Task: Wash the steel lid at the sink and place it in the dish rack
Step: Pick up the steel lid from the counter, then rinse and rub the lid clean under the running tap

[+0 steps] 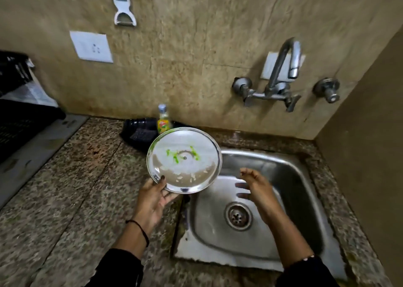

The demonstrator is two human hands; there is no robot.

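A round steel lid (184,160) with green smears and pale food bits on its face is held tilted above the counter, just left of the steel sink (290,177). My left hand (153,199) grips the lid by its lower left rim. Over the sink basin, my right hand (254,184) hovers with its fingers spread and nothing in it, a short way right of the lid. The drain (238,216) lies below that hand. A black dish rack (19,121) sits at the far left edge, partly cut off.
A wall tap (283,68) with two valve handles hangs above the sink; no water runs. A yellow dish soap bottle (163,121) and a black tray (139,132) stand behind the lid. Speckled granite counter (76,188) spreads left. A side wall (370,134) closes the right.
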